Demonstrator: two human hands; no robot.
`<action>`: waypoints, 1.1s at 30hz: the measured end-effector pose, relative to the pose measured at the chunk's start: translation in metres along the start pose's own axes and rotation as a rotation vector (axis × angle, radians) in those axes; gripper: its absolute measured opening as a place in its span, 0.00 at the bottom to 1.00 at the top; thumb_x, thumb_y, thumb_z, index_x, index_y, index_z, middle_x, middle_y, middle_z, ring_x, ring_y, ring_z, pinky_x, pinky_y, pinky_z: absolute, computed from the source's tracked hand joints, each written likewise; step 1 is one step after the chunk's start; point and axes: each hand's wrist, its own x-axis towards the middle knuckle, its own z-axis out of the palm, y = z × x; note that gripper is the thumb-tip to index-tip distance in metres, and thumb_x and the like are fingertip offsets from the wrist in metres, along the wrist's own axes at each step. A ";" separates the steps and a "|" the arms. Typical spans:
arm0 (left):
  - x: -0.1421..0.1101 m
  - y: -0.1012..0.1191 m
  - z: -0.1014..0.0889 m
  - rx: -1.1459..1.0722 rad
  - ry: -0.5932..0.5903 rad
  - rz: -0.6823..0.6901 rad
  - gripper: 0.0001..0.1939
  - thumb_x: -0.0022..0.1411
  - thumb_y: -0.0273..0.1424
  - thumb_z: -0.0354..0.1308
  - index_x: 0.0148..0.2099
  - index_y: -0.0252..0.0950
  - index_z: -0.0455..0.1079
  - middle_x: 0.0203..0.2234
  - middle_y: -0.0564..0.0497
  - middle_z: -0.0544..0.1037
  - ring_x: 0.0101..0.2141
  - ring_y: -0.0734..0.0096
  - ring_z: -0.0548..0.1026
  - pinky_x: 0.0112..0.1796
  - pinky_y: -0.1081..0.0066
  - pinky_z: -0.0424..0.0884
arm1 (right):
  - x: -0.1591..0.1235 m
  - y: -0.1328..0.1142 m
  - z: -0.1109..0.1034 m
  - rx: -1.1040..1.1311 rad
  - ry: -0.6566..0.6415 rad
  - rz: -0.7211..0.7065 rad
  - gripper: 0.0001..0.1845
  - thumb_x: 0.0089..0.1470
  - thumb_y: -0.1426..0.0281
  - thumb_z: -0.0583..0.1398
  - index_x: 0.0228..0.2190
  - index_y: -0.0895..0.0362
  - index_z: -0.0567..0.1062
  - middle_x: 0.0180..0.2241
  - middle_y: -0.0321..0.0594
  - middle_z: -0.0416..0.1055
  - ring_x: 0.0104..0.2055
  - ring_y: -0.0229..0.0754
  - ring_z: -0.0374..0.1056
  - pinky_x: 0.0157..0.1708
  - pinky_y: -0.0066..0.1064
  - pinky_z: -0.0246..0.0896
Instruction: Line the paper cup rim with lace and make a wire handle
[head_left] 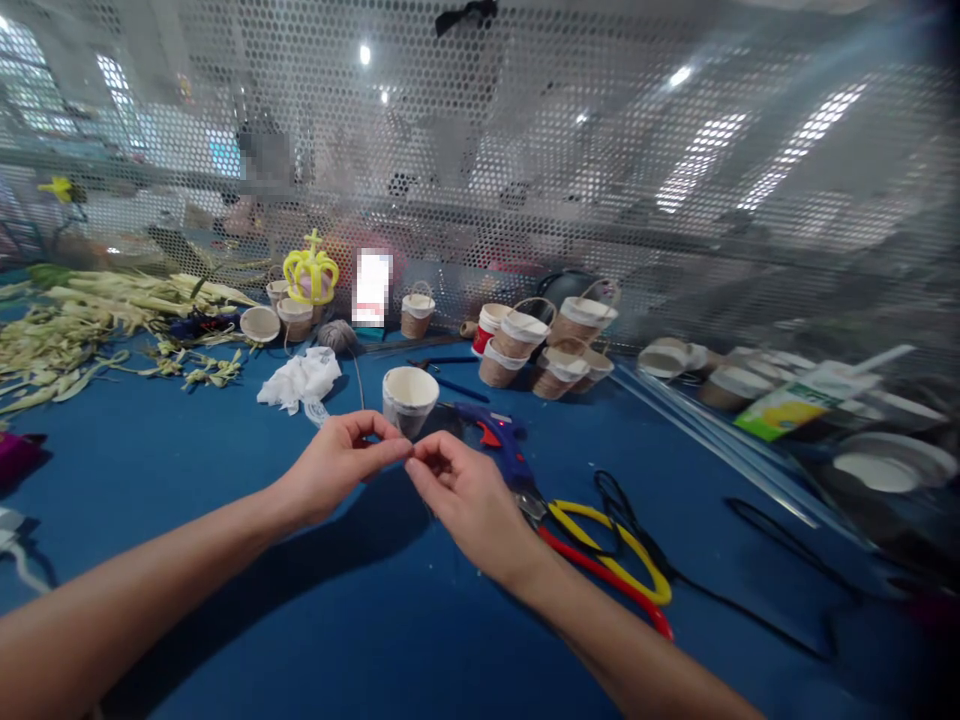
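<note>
Both hands meet just in front of a small paper cup (pixel 410 392) with a pale rim that stands upright on the blue table. The thumb and fingers of my left hand (pixel 341 460) are pinched together. My right hand (pixel 469 495) makes a similar pinch, its fingertips almost touching the left ones. Whatever lies between the fingertips is too small to make out. Right behind my right hand lies a blue glue gun (pixel 504 440) with a red trigger. Cutters with one yellow and one red handle (pixel 607 575) lie beside my right wrist.
Several wrapped cups with handles (pixel 514 340) stand at the back. Crumpled white tissue (pixel 300 380), a ball of grey yarn (pixel 337 337) and a yellow crown (pixel 311 270) are left of centre. Dried husks (pixel 67 320) cover the far left. Clear rods (pixel 720 445) and a drink carton (pixel 802 400) lie right.
</note>
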 end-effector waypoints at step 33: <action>-0.002 0.005 -0.001 -0.144 -0.134 -0.020 0.12 0.46 0.34 0.63 0.27 0.31 0.65 0.23 0.54 0.69 0.23 0.80 0.64 0.25 0.76 0.57 | 0.003 -0.006 -0.009 0.446 -0.340 0.217 0.12 0.47 0.62 0.59 0.27 0.58 0.64 0.23 0.32 0.63 0.21 0.30 0.59 0.19 0.23 0.55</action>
